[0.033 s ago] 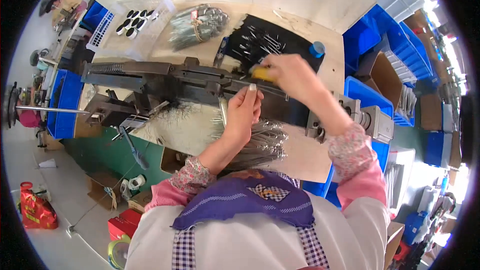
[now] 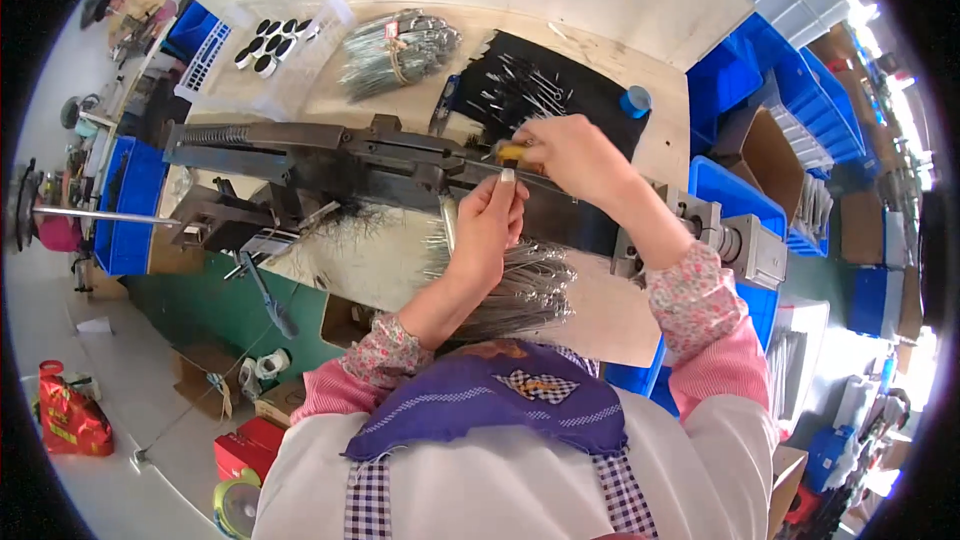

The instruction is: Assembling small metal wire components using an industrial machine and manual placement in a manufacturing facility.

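Observation:
My left hand (image 2: 484, 227) is closed in front of the long dark metal fixture (image 2: 390, 155), thumb uppermost with something pale at its tip. What its fingers grip is hidden. Just beyond it, my right hand (image 2: 577, 157) is closed on a small yellow tool (image 2: 513, 153) held low over the fixture, close to the left thumb. Most of that tool is covered by the fingers. Under and behind the left wrist lies a heap of thin metal rods (image 2: 530, 290). Past the fixture, more metal rods (image 2: 520, 85) are scattered on a black cloth (image 2: 600, 95).
A clear plastic basket (image 2: 335, 15) with black-and-white cylinders and a bundle of rods (image 2: 400, 50) stand at the back left. A blue round container (image 2: 635, 101) sits on the cloth. Blue bins (image 2: 720, 70) line the right side. A grey metal clamp (image 2: 740, 245) stands at the bench's right.
My right hand has shifted slightly left and down with the yellow tool, closer to the left thumb. The left hand has barely moved.

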`<state>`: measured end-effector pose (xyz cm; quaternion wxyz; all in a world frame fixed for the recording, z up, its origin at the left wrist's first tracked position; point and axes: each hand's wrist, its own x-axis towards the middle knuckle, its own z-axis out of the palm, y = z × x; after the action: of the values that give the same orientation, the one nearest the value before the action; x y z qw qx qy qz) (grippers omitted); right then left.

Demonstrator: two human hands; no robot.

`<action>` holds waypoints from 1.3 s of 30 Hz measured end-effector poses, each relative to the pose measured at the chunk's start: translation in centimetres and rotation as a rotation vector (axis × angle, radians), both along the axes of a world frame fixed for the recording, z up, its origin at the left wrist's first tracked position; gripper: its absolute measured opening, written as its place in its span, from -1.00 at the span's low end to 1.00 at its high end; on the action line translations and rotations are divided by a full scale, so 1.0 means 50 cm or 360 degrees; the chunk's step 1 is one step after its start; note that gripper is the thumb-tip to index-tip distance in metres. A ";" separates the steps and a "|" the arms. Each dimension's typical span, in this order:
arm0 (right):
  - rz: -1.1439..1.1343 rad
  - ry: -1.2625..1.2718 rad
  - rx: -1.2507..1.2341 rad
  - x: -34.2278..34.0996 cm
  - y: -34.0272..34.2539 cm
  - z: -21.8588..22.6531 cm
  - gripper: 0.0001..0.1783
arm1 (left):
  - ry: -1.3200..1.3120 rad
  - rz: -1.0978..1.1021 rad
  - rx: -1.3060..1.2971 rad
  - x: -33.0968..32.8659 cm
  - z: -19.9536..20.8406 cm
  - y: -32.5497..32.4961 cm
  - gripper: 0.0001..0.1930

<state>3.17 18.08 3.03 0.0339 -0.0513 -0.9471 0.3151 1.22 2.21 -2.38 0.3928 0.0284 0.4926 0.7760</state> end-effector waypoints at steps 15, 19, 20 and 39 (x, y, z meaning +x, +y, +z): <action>-0.0009 -0.0507 -0.0857 0.010 0.002 0.015 -0.75 | -0.0165 0.0135 0.0078 0.018 0.016 -0.020 -0.75; 0.0072 -0.0538 -0.0912 0.006 0.012 0.013 -0.73 | -0.0161 0.0101 0.0131 0.019 0.019 -0.025 -0.77; 0.0087 -0.0518 -0.0982 0.004 0.018 0.013 -0.72 | -0.0162 0.0086 0.0184 0.015 0.017 -0.020 -0.76; 0.0185 0.0164 0.0353 0.055 -0.006 0.059 -0.61 | -0.0628 -0.0154 0.0920 0.015 0.026 -0.013 -0.19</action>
<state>5.92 17.77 5.97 0.0697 0.0239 -0.9745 0.2121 1.95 1.57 -1.08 0.4924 0.0110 0.1654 0.8544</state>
